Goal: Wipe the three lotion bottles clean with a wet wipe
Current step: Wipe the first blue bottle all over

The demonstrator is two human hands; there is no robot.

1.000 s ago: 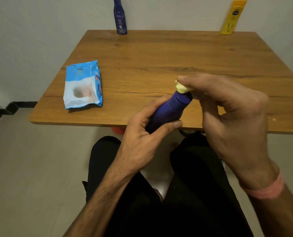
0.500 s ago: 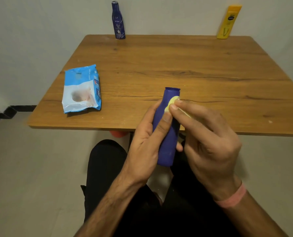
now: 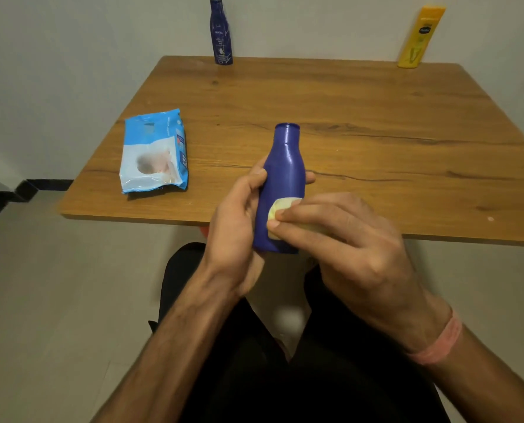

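1. Left hand (image 3: 234, 221) wrapped round the blue bottle (image 3: 282, 190), fingers behind its body with tips showing at the far side, thumb along the near left edge.
2. Right hand (image 3: 350, 239) pinching a folded wet wipe (image 3: 280, 209), pale yellowish, and pressing it against the lower right part of the blue bottle; a pink band (image 3: 437, 343) on that wrist.
3. Blue bottle held roughly upright over the near edge of the tabletop (image 3: 361, 123), neck pointing away, base just above the lap in dark trousers (image 3: 254, 377); cap possibly off, though the top is hard to read.
4. Left of the blue bottle, well apart: a blue and white wipes pack (image 3: 153, 152) lying flat near the tabletop's left edge.
5. Far beyond the blue bottle, at the tabletop's back edge against the wall: a dark blue lotion bottle (image 3: 221, 32) standing upright.
6. Far right of that, at the back right corner: a yellow lotion bottle (image 3: 419, 38) leaning slightly against the wall.
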